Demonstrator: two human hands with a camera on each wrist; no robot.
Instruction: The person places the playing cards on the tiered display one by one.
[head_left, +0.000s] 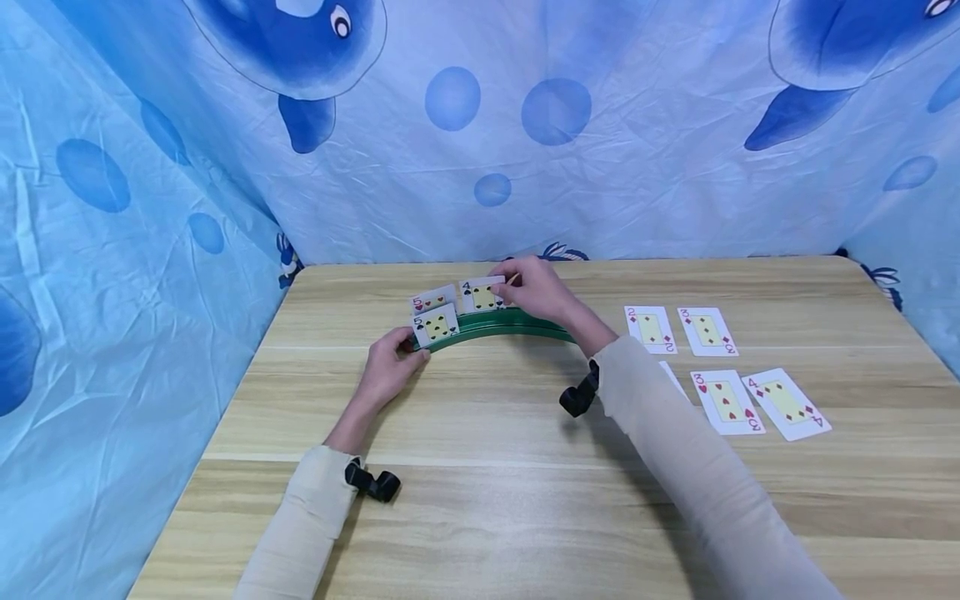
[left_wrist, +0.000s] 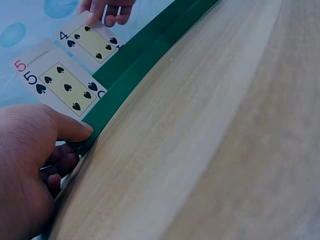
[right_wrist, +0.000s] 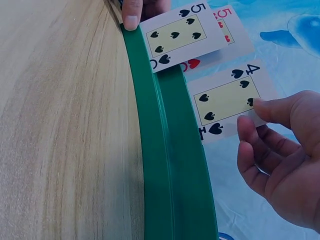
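Observation:
A curved green card holder (head_left: 495, 322) lies across the back of the table. Its left end is gripped by my left hand (head_left: 390, 367), thumb on the front edge in the left wrist view. Beside that thumb the five of spades (left_wrist: 65, 87) stands in the front groove. Behind it is the five of hearts (right_wrist: 235, 37), partly covered. My right hand (head_left: 536, 287) pinches the four of spades (right_wrist: 227, 102) by its outer edge between thumb and fingers. The card's lower edge is right at the holder's back groove, next to the five of hearts.
On the table's right side lie the two of diamonds (head_left: 651, 329), three of diamonds (head_left: 707, 332), three of hearts (head_left: 726, 402) and four of diamonds (head_left: 787, 405), face up. Another card (head_left: 672, 377) is mostly hidden by the right sleeve (head_left: 675, 433). A blue patterned curtain (head_left: 420, 208) hangs behind the table.

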